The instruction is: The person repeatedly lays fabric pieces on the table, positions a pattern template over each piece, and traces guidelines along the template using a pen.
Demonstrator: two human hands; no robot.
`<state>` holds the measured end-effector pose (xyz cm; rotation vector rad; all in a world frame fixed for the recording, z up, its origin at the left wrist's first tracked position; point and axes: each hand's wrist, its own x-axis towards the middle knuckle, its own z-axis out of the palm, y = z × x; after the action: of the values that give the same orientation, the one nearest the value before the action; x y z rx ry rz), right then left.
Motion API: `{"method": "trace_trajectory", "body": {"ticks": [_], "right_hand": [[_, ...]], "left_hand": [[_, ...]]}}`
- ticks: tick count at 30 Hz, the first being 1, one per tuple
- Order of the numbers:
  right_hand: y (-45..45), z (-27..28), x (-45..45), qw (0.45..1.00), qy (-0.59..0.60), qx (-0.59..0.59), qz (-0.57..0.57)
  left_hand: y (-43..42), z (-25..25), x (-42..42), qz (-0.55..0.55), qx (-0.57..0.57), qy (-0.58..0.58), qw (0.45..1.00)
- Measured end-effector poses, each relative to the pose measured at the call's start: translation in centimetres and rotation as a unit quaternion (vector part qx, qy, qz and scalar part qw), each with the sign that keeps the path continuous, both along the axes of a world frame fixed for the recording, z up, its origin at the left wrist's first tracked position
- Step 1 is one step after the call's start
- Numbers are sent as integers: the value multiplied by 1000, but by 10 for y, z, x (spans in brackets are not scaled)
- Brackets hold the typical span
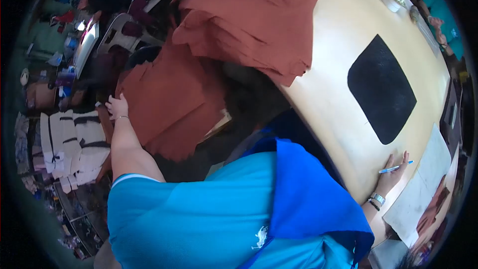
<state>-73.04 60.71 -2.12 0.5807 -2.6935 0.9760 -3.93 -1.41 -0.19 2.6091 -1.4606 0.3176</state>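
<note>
In the head camera's view, a worker in a turquoise shirt (pixel 199 214) and blue apron (pixel 313 199) spreads both arms wide at a pale table (pixel 323 104). The right grip (pixel 396 168), at the table's surface, has a blue-and-white pen (pixel 388 169) between its fingers, curled only partway, the pen lying crosswise. The left grip (pixel 118 106), well apart from it, is at the left edge of the lower reddish-brown sheets (pixel 169 94), its fingers loosely spread; whether it pinches the material or merely touches it cannot be told. Beyond the left grip and to its right, more reddish-brown sheets (pixel 254 15) lie creased and heaped over the table's edge. A black panel (pixel 382 89) lies flat just beyond the right grip, while a whitish sheet (pixel 420 189) lies just to that grip's right. Pale strips (pixel 74 147) with dark bands sit near the left grip, on its left. Far beyond the right grip are a white tub (pixel 391 3) and, to its right, another person's hand (pixel 436 24).
</note>
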Motion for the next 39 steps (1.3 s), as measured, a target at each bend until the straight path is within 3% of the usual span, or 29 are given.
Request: {"method": "trace_trajectory", "body": {"ticks": [3, 5, 9, 10, 12, 14, 23, 26, 27, 33, 39], "right_hand": [[2, 2, 1, 999, 15, 38, -15], [3, -2, 0, 999, 17, 22, -17], [2, 3, 3, 999, 39, 16, -8], [3, 1, 2, 999, 43, 17, -5], [5, -1, 1, 998, 51, 22, -11], [5, 0, 2, 998, 49, 29, -12], [0, 5, 5, 999, 29, -8, -29], [2, 2, 4, 999, 40, -9, -21], [1, 2, 3, 999, 38, -11, -20], [0, 5, 5, 998, 41, -32, -33], [-1, 7, 8, 997, 70, -39, -23]], "left_hand": [[-19, 4, -94, -142, -43, -50, 988], [-39, 9, -161, -274, -100, 3, 956], [-23, 56, -324, -572, -194, 31, 796], [-18, 64, -357, -655, -193, 62, 728], [13, 84, -408, -801, -85, 48, 591], [30, 76, -430, -850, 12, -36, 525], [14, 36, -448, -794, 67, 152, 584], [42, 68, -451, -825, 52, 111, 551], [46, 67, -452, -840, 23, 58, 539], [28, 49, -460, -854, 5, 63, 517], [31, 42, -478, -771, 22, 151, 619]]}}
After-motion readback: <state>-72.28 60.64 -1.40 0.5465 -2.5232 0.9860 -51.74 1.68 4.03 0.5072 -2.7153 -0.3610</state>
